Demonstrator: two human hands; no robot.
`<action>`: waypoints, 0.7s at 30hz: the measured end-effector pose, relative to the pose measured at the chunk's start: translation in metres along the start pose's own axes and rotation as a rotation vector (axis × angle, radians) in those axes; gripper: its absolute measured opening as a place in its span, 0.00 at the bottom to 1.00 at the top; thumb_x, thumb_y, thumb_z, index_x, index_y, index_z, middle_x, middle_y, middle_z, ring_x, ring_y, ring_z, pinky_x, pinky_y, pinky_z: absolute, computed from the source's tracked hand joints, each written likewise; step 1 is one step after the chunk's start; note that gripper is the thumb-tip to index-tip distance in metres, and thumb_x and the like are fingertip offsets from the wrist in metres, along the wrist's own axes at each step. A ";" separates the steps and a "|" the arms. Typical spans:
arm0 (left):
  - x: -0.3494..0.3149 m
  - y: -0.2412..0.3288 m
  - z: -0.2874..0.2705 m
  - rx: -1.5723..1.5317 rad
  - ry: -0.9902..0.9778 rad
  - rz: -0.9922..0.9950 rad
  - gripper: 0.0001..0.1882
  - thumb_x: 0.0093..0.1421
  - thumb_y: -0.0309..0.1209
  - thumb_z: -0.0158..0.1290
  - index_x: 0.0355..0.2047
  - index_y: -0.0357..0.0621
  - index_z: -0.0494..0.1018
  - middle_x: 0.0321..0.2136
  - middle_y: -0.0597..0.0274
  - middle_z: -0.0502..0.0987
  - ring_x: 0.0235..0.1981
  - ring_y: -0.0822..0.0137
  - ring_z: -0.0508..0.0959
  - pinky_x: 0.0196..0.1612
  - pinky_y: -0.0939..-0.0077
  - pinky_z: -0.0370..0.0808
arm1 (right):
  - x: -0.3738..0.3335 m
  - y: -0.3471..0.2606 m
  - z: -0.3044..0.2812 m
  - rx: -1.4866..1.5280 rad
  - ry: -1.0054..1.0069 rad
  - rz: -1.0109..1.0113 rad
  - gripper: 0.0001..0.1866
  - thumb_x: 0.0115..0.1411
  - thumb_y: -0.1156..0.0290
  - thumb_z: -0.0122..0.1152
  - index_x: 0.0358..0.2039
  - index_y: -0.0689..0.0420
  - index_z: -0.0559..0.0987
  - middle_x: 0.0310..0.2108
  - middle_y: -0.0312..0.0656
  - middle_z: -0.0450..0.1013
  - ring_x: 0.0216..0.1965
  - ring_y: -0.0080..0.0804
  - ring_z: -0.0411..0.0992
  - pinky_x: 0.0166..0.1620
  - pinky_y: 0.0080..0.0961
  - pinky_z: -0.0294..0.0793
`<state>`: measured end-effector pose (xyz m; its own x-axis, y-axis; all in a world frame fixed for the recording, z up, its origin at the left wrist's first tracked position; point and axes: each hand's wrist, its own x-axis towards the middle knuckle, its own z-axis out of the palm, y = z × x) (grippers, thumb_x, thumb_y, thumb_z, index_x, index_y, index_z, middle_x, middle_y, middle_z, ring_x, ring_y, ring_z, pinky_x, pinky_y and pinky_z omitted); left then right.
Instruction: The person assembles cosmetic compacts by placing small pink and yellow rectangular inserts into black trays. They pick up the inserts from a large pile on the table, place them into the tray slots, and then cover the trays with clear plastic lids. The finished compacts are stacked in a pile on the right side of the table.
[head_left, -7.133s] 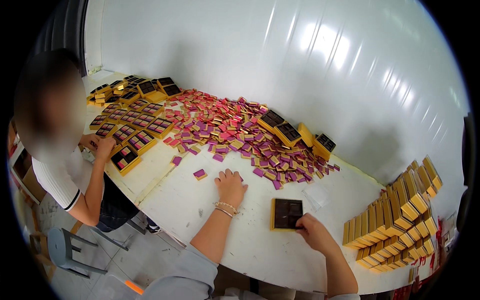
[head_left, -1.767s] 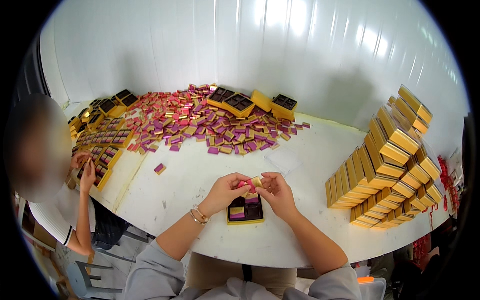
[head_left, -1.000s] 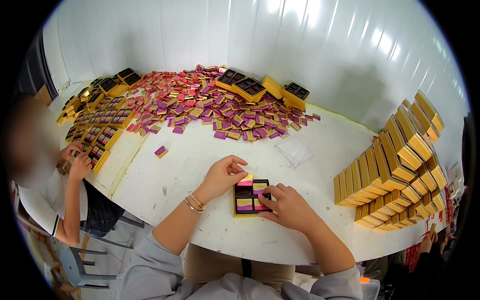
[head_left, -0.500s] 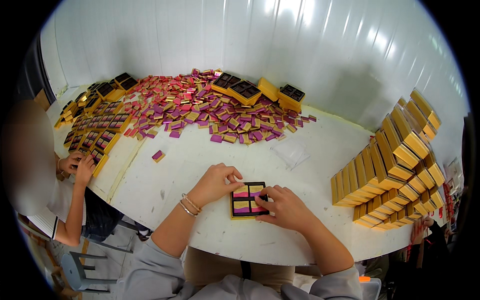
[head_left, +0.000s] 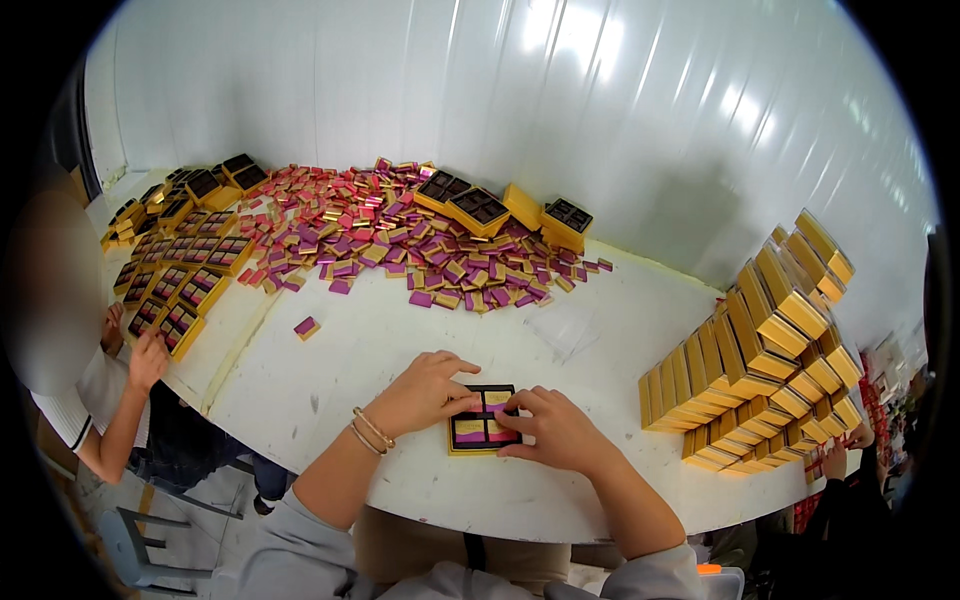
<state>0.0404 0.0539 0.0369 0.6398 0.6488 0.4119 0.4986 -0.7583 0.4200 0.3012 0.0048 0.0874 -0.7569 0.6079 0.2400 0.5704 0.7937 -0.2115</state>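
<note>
Directly before me lies a shallow gold-edged box (head_left: 484,453) with a dark four-part insert. Small wrapped pieces (head_left: 468,430) in gold, pink and purple, perhaps chocolates, sit in its compartments. My left hand (head_left: 425,393) reaches in from the left, fingers apart, with its lower fingertips at the box's upper-left piece. From the right, my right hand (head_left: 560,428) bends over the box. Its fingertips touch the right-hand pieces and its thumb is spread apart near the lower right corner. My fingers cover part of the upper row.
A large heap of wrapped pieces (head_left: 450,265) lies along the wall, with dark-lined boxes (head_left: 478,209) on it. One loose piece (head_left: 307,327) and a clear plastic cover (head_left: 562,332) lie nearer. Gold boxes (head_left: 745,360) are stacked right. A co-worker's hand (head_left: 150,358) touches filled boxes (head_left: 180,328) left.
The view has shifted slightly, so the scene sits lower and further left. Both my hands stay at the box, their fingers moved a little over its pieces. The co-worker's hands have moved apart.
</note>
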 end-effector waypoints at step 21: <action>-0.025 0.030 -0.008 0.208 -0.308 -0.139 0.68 0.42 0.61 0.69 0.73 0.40 0.45 0.61 0.40 0.60 0.63 0.41 0.59 0.68 0.52 0.55 | 0.008 0.125 0.021 -0.004 0.245 0.638 0.40 0.46 0.54 0.79 0.58 0.54 0.74 0.68 0.62 0.55 0.70 0.60 0.49 0.69 0.48 0.54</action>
<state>0.0350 0.0156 0.0456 0.6878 0.7206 0.0877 0.6802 -0.6819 0.2688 0.3593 0.1082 0.0433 -0.1780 0.9442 0.2771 0.8823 0.2778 -0.3799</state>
